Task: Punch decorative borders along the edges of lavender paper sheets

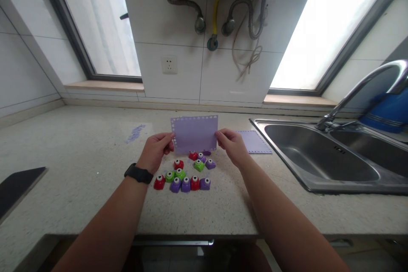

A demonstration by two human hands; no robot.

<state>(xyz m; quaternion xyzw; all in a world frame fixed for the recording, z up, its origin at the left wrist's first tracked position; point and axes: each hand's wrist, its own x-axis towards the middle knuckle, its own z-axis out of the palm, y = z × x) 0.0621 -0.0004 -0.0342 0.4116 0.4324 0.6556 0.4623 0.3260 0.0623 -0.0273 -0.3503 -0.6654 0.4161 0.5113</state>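
Observation:
A purple paper card (194, 132) with punched holes along its top and left edges is held up above the counter. My left hand (157, 151) pinches its left edge and my right hand (232, 145) pinches its right edge. A black watch (138, 174) sits on my left wrist. Below the card lie several small craft punches (186, 173) in red, green and purple, grouped on the speckled counter (79, 170). A second purple card (255, 141) with a punched border lies flat to the right, beside the sink.
A steel sink (321, 159) with a tap (360, 89) fills the right side. A blue container (387, 110) stands behind it. A dark flat object (17, 187) lies at the left edge. Purple paper bits (136, 132) are scattered on the counter. Hoses hang on the wall.

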